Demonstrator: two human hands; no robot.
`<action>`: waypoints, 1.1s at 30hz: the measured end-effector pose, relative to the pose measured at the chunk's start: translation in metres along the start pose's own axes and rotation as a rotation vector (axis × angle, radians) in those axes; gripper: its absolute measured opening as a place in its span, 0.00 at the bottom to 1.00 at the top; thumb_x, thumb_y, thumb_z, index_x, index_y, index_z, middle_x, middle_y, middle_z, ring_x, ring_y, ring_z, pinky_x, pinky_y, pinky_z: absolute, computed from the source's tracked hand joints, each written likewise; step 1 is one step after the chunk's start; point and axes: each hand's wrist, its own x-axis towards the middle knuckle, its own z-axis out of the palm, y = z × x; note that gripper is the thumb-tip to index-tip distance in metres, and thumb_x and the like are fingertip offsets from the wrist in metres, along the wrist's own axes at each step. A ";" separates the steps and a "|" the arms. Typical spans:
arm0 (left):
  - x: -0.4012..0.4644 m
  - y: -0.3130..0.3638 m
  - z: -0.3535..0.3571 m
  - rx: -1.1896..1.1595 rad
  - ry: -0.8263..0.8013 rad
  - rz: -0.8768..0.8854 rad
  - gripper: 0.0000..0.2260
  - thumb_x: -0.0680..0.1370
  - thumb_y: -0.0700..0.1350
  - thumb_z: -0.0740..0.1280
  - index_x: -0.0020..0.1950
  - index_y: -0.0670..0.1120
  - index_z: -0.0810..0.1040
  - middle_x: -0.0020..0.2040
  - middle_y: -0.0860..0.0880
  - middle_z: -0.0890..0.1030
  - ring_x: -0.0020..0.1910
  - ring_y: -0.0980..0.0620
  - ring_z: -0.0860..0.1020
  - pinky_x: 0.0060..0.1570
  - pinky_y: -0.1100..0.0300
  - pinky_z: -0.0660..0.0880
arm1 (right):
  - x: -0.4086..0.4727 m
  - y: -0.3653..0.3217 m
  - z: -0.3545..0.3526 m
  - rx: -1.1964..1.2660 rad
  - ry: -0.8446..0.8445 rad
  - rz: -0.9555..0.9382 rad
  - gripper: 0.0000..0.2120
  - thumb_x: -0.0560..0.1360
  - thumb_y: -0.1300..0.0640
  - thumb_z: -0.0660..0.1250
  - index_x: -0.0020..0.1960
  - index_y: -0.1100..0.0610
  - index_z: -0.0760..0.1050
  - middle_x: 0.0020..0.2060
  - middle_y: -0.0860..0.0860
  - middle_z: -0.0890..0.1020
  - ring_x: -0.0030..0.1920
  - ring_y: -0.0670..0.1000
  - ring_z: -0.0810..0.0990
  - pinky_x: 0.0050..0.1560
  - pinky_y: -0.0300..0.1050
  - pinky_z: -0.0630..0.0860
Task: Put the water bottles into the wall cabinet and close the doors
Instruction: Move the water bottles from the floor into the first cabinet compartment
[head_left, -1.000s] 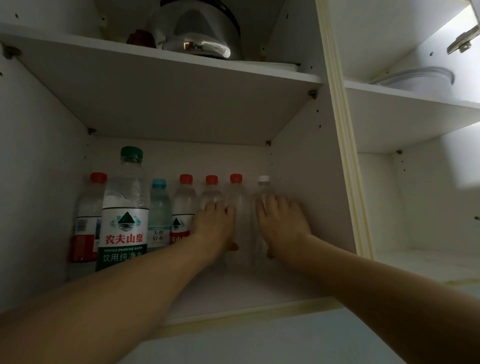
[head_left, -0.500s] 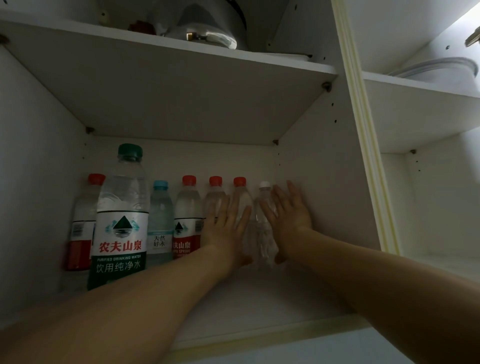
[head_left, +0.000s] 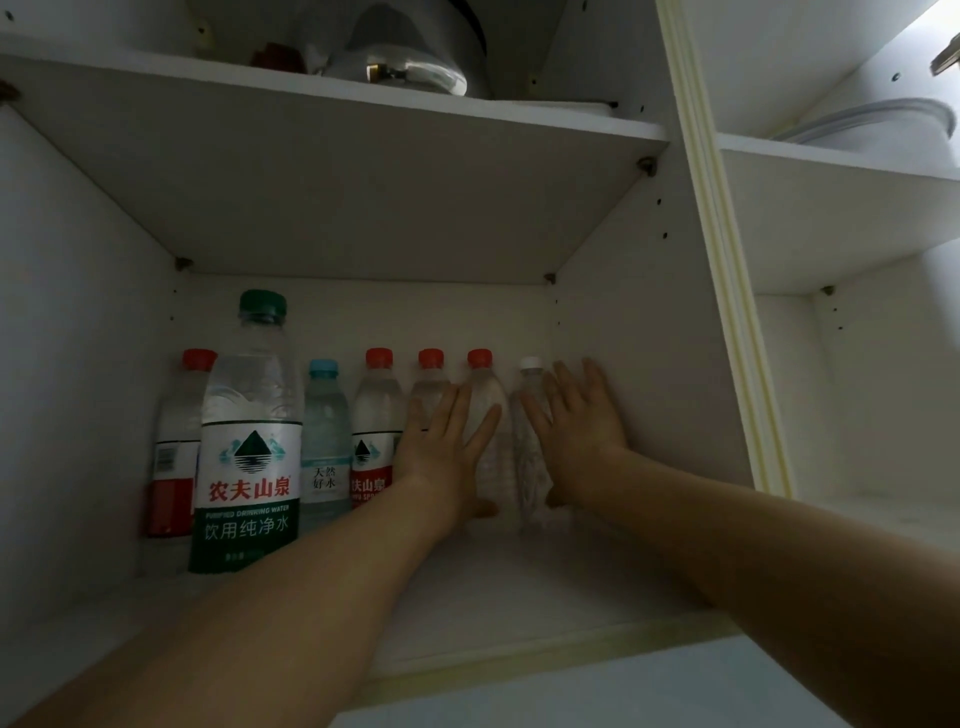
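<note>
Several water bottles stand in a row at the back of the lower shelf (head_left: 519, 587) of the open wall cabinet. A tall green-capped bottle (head_left: 248, 441) stands in front at the left, with a red-capped bottle (head_left: 174, 457) behind it. To the right come a blue-capped bottle (head_left: 324, 447) and a labelled red-capped bottle (head_left: 375, 431). My left hand (head_left: 441, 452), fingers spread, lies flat against two clear red-capped bottles (head_left: 488, 415). My right hand (head_left: 582, 431) is open beside the white-capped bottle (head_left: 527, 452), at the row's right end.
A metal pot (head_left: 410, 62) and a small red item (head_left: 275, 54) sit on the upper shelf. A vertical divider (head_left: 727, 312) separates the right compartment, where a white bowl (head_left: 878, 124) rests on a shelf. A door hinge (head_left: 945, 54) shows at the top right.
Both hands went from gripping two bottles to flat, spread fingers resting against them. The view has moved slightly closer and to the left.
</note>
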 end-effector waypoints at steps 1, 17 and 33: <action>-0.003 -0.004 -0.004 -0.014 0.017 0.020 0.49 0.76 0.74 0.56 0.79 0.50 0.28 0.80 0.39 0.30 0.80 0.40 0.34 0.77 0.35 0.38 | -0.004 0.004 -0.007 0.053 0.017 0.001 0.52 0.78 0.33 0.61 0.82 0.59 0.33 0.81 0.64 0.41 0.80 0.67 0.39 0.76 0.72 0.40; -0.212 -0.058 -0.113 -0.688 0.549 -0.328 0.15 0.80 0.56 0.59 0.61 0.50 0.75 0.53 0.53 0.77 0.51 0.52 0.76 0.48 0.53 0.78 | -0.092 -0.009 -0.110 1.180 0.088 -0.276 0.09 0.78 0.48 0.69 0.50 0.53 0.77 0.46 0.51 0.82 0.41 0.48 0.79 0.36 0.41 0.75; -0.265 -0.087 -0.029 -0.678 1.037 -0.643 0.09 0.78 0.44 0.60 0.56 0.43 0.74 0.49 0.51 0.75 0.47 0.56 0.73 0.45 0.72 0.67 | -0.049 -0.118 -0.164 1.722 -0.295 -0.433 0.23 0.74 0.51 0.77 0.59 0.54 0.65 0.53 0.56 0.78 0.46 0.56 0.85 0.37 0.47 0.85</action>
